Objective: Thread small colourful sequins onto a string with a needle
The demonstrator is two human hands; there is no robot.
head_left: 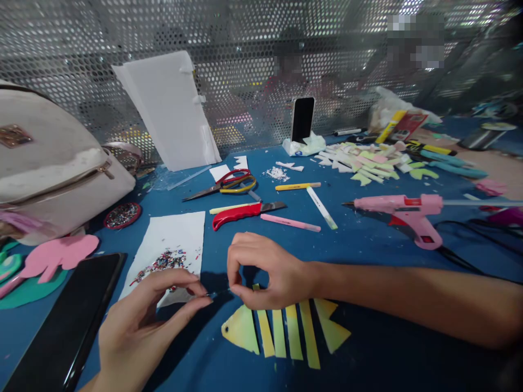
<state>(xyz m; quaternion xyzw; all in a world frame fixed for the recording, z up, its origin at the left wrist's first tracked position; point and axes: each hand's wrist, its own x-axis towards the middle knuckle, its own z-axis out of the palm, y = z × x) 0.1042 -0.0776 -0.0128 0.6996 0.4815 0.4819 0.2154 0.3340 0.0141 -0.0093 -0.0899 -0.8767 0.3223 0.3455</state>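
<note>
Strand [221, 292] runs thinly between pinched fingers [182, 276] of left hand [128, 329] and right hand [284, 272], both holding it.

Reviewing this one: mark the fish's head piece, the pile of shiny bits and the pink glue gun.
Head piece [242, 331]: head view, middle of its face.
Shiny bits [166, 260]: head view, pile's middle.
Pink glue gun [402, 208]: head view, its body.

My left hand [122, 332] comes up from the lower left, thumb and forefinger pinched at the tips. My bare right forearm [392, 299] stretches in from the right, my right hand [281, 269] curling thumb and forefinger into a ring.
</note>
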